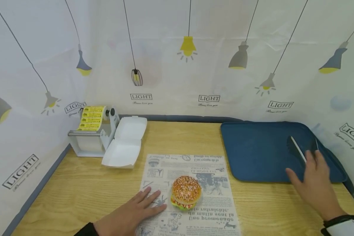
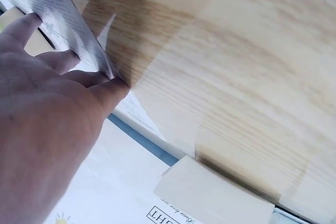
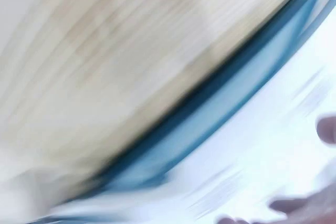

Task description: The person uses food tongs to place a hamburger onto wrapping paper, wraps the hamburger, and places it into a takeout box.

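A burger (image 1: pixel 186 191) with a sesame-topped bun and green leaf edge sits on a sheet of printed newspaper-style wrapping paper (image 1: pixel 212 196). My left hand (image 1: pixel 134 209) rests on the sheet's left side with fingers spread, the fingertips apart from the burger. In the left wrist view, fingers of the left hand (image 2: pixel 47 103) lie along the paper's edge. On the right, my right hand (image 1: pixel 318 183) reaches over the near right part of a blue tray (image 1: pixel 253 154), thumb apart from its fingers. A thin white strip with a dark edge (image 1: pixel 298 149) slants over the tray just beyond the fingertips.
A label dispenser (image 1: pixel 89 144) with a yellow label roll stands at the back left. Beside it lies an unfolded white takeaway box (image 1: pixel 122 152). A lamp-printed white sheet (image 1: pixel 165 65) walls in the back and sides of the wooden table (image 1: pixel 180 137).
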Demonstrator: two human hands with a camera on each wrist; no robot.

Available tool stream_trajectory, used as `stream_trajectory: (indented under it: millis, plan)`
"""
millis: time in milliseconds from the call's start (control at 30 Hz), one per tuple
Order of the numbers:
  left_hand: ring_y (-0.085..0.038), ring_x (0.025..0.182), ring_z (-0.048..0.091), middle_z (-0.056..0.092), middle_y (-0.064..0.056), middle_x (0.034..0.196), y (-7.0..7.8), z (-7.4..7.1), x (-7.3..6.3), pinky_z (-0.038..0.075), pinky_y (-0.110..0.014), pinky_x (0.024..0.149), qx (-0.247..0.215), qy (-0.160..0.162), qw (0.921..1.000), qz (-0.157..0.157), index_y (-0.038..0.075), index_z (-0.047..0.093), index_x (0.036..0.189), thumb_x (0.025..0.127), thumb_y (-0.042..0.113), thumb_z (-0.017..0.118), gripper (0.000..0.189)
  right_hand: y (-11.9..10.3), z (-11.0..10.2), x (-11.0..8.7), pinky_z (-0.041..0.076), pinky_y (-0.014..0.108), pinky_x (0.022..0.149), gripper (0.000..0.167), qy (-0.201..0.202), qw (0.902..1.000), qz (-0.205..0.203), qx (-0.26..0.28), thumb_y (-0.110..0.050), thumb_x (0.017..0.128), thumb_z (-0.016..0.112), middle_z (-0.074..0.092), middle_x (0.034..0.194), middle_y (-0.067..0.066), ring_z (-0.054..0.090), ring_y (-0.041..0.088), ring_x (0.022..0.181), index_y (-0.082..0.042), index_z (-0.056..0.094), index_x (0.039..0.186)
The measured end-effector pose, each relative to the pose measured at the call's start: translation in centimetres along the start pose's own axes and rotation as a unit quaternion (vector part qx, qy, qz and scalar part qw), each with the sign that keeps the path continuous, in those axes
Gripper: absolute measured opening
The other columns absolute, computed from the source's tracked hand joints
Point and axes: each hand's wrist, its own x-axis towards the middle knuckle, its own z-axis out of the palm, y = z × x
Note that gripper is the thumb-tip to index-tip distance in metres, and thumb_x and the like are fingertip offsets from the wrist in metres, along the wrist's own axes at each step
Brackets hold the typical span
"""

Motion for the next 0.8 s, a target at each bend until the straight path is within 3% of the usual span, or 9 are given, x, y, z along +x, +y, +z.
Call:
stream_trajectory:
  millis: [67, 167, 200, 267, 400, 467, 567, 667, 800]
  plan:
    - [-0.04, 0.139, 0.02, 0.021, -0.005, 0.155, 0.0, -0.1, 0.0, 0.029, -0.058, 0.105, 0.005, 0.0, 1.0, -0.001, 0.039, 0.022, 0.145, 0.068, 0.081, 0.046, 0.091, -3.6, 0.1, -1.9, 0.021, 0.073, 0.094, 0.086, -0.055, 0.9959, -0.071, 0.01, -0.039, 0.091, 0.055, -0.004, 0.15, 0.032, 0.007, 0.056, 0.133, 0.008, 0.008, 0.145]
    - [-0.039, 0.139, 0.02, 0.021, -0.004, 0.155, 0.1, -0.3, 0.0, 0.029, -0.058, 0.106, 0.006, -0.003, 1.0, -0.005, 0.039, 0.022, 0.145, 0.067, 0.082, 0.046, 0.092, -8.8, 1.4, -5.5, 0.031, 0.067, 0.096, 0.086, -0.143, 0.9793, -0.142, 0.02, -0.051, 0.088, 0.053, 0.005, 0.154, 0.023, 0.015, 0.045, 0.138, -0.002, 0.016, 0.147]
    - [-0.039, 0.139, 0.02, 0.021, -0.004, 0.155, 0.2, -0.3, 0.0, 0.029, -0.058, 0.106, 0.006, -0.005, 0.9999, -0.006, 0.039, 0.022, 0.145, 0.067, 0.082, 0.046, 0.092, -9.9, 2.3, -6.8, 0.027, 0.06, 0.105, 0.086, -0.17, 0.9726, -0.157, 0.025, -0.055, 0.087, 0.052, 0.009, 0.154, 0.02, 0.01, 0.039, 0.141, -0.004, 0.018, 0.147]
    - [-0.039, 0.139, 0.021, 0.021, -0.004, 0.155, 0.2, -0.4, 0.1, 0.029, -0.058, 0.106, 0.003, -0.01, 0.9999, -0.006, 0.039, 0.022, 0.145, 0.067, 0.082, 0.046, 0.092, -11.5, 4.0, -9.2, 0.031, 0.052, 0.107, 0.09, -0.199, 0.9622, -0.185, 0.004, -0.067, 0.083, 0.047, 0.018, 0.154, 0.015, -0.006, 0.021, 0.145, -0.007, 0.024, 0.146]
    - [-0.039, 0.139, 0.02, 0.021, -0.004, 0.155, 0.3, -0.4, 0.3, 0.029, -0.058, 0.106, -0.003, -0.014, 0.9999, -0.006, 0.04, 0.022, 0.144, 0.067, 0.081, 0.046, 0.091, -12.0, 7.3, -12.3, 0.039, 0.044, 0.102, 0.092, -0.158, 0.9567, -0.237, -0.057, -0.077, 0.076, 0.041, 0.038, 0.147, 0.008, -0.028, -0.011, 0.129, -0.013, 0.037, 0.141]
    - [-0.039, 0.139, 0.021, 0.021, -0.003, 0.155, 0.4, -0.4, 0.3, 0.029, -0.058, 0.106, -0.006, -0.016, 0.9998, -0.009, 0.041, 0.022, 0.144, 0.067, 0.082, 0.046, 0.091, -11.7, 8.4, -13.1, 0.04, 0.039, 0.096, 0.088, -0.106, 0.9562, -0.258, -0.089, -0.078, 0.075, 0.04, 0.046, 0.142, 0.004, -0.025, -0.011, 0.131, -0.017, 0.041, 0.138]
    - [-0.038, 0.139, 0.021, 0.022, -0.002, 0.154, 0.4, -0.5, 0.3, 0.029, -0.058, 0.106, -0.004, -0.017, 0.9998, -0.011, 0.042, 0.023, 0.143, 0.066, 0.082, 0.045, 0.09, -11.2, 9.4, -13.4, 0.018, 0.028, 0.109, 0.085, -0.045, 0.9518, -0.284, -0.108, -0.079, 0.074, 0.041, 0.051, 0.137, 0.002, -0.019, -0.008, 0.136, -0.022, 0.041, 0.137]
    - [-0.038, 0.139, 0.021, 0.023, -0.003, 0.154, 0.2, -0.8, 0.2, 0.029, -0.058, 0.106, -0.008, -0.013, 0.9999, -0.004, 0.041, 0.025, 0.143, 0.066, 0.081, 0.046, 0.089, -10.9, 9.9, -13.2, -0.008, 0.019, 0.112, 0.085, -0.005, 0.9439, -0.309, -0.116, -0.079, 0.074, 0.04, 0.052, 0.135, 0.001, -0.015, -0.004, 0.139, -0.022, 0.04, 0.137]
    - [-0.039, 0.139, 0.021, 0.026, -0.005, 0.153, 0.0, -1.5, 0.4, 0.029, -0.059, 0.105, -0.025, -0.021, 0.9994, 0.007, 0.039, 0.031, 0.141, 0.067, 0.08, 0.049, 0.086, -10.6, 10.3, -13.1, -0.015, 0.019, 0.113, 0.086, 0.026, 0.936, -0.328, -0.124, -0.079, 0.074, 0.04, 0.037, 0.145, -0.003, -0.011, 0.0, 0.142, -0.021, 0.04, 0.137]
